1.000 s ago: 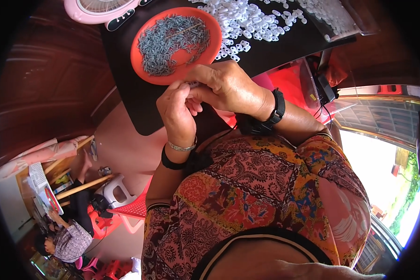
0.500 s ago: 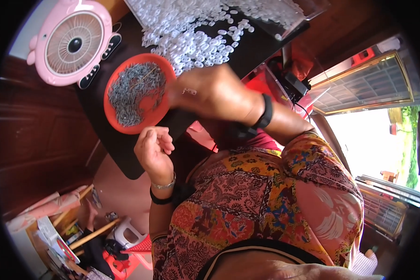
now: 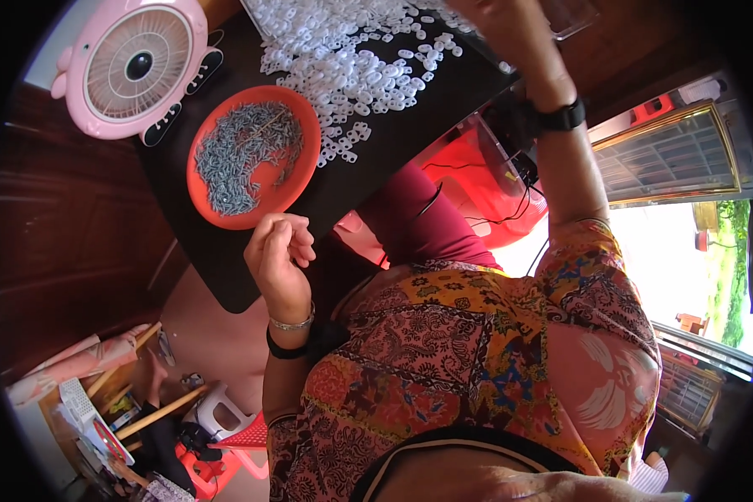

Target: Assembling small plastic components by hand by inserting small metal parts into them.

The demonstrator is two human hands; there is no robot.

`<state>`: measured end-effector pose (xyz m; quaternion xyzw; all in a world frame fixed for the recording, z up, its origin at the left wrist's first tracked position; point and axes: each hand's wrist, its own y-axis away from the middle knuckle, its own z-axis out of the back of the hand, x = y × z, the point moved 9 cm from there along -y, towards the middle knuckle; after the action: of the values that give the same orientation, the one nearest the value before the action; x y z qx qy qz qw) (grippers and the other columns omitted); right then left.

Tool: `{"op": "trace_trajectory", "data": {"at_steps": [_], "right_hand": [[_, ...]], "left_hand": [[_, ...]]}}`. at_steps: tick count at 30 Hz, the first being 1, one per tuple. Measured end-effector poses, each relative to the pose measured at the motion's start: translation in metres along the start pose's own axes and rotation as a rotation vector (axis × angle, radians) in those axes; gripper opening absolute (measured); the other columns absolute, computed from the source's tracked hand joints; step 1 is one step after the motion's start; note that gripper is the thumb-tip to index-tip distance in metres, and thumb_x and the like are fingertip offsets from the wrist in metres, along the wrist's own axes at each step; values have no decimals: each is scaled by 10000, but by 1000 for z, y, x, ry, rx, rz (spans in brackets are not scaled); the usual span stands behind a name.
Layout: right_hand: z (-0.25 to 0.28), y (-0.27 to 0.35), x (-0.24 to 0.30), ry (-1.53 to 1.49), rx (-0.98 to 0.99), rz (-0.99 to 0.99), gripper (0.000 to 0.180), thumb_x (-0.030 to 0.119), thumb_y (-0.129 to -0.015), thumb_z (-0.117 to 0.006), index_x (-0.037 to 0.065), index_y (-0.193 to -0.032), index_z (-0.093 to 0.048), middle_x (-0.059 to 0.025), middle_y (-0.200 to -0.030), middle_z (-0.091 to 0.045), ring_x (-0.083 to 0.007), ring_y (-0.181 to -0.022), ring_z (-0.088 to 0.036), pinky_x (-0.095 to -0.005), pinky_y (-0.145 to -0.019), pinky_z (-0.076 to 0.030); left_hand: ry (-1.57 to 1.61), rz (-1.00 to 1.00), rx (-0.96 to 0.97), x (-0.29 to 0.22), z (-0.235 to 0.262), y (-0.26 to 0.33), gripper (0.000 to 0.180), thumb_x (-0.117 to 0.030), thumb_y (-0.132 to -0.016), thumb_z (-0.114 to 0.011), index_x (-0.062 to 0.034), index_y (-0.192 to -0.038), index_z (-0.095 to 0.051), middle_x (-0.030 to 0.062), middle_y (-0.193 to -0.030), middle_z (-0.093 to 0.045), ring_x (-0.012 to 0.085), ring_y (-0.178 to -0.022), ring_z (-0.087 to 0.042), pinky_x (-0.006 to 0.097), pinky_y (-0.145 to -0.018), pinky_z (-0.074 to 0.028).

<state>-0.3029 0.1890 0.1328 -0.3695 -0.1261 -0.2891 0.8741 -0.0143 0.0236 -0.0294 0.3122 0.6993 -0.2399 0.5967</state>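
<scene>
Beside the near rim of an orange-red bowl I hold my left hand, its fingers curled in toward the palm. Whatever they hold, if anything, is hidden. Many small grey screws lie in the bowl, with a bare patch on its right side. My right hand reaches to the top edge, over the far right of the table beside a clear plastic tray; its fingers are partly cut off and blurred. White oval plastic pieces with holes are heaped behind and to the right of the bowl.
A pink fan stands at the far left of the black table. A clear tray sits at the far right. Below the table's right side is a red bag. Stools and a low shelf are at lower left.
My right hand has moved from beside the bowl out to the far right, uncovering white pieces near the bowl. My left hand stays by the rim with its fingers curled.
</scene>
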Motion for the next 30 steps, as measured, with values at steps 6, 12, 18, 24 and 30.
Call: {"op": "trace_trajectory", "data": {"at_steps": [6,12,18,24,30], "right_hand": [[-108,47,34,-117,355,408,146,209,-770,-650,91,-852,-678,-97,-828,-644,-270,-782,-634,-380,-708,-506],[-134,62,55,-2,504,422,140,184,-786,-660,94,-891,-680,-84,-913,-618,-274,-863,-604,-374,-752,-489],[-147,73,70,45,533,513,100,151,-799,-627,95,-876,-656,-85,-830,-587,-281,-830,-601,-383,-729,-491],[-155,72,63,158,389,543,82,120,-808,-596,54,-856,-594,-102,-814,-581,-297,-794,-603,-388,-690,-498],[-143,69,71,62,277,511,81,103,-807,-591,45,-863,-596,-101,-826,-593,-297,-781,-600,-375,-675,-504]], "left_hand": [[-26,18,-2,1,1,2,240,-170,-890,-456,-2,-802,-603,29,-643,-547,65,-491,-456,183,-455,-315],[-23,36,-10,0,2,3,238,-169,-888,-459,0,-802,-602,28,-639,-543,64,-496,-456,183,-460,-319],[-44,22,0,1,3,3,235,-167,-883,-459,-2,-795,-601,24,-638,-543,62,-500,-456,184,-461,-319],[-43,21,-3,-1,1,3,234,-164,-880,-461,-3,-790,-605,22,-636,-545,60,-497,-454,183,-459,-319],[-50,31,17,2,2,2,233,-157,-886,-453,-3,-824,-616,20,-640,-556,54,-495,-451,184,-458,-319]]}}
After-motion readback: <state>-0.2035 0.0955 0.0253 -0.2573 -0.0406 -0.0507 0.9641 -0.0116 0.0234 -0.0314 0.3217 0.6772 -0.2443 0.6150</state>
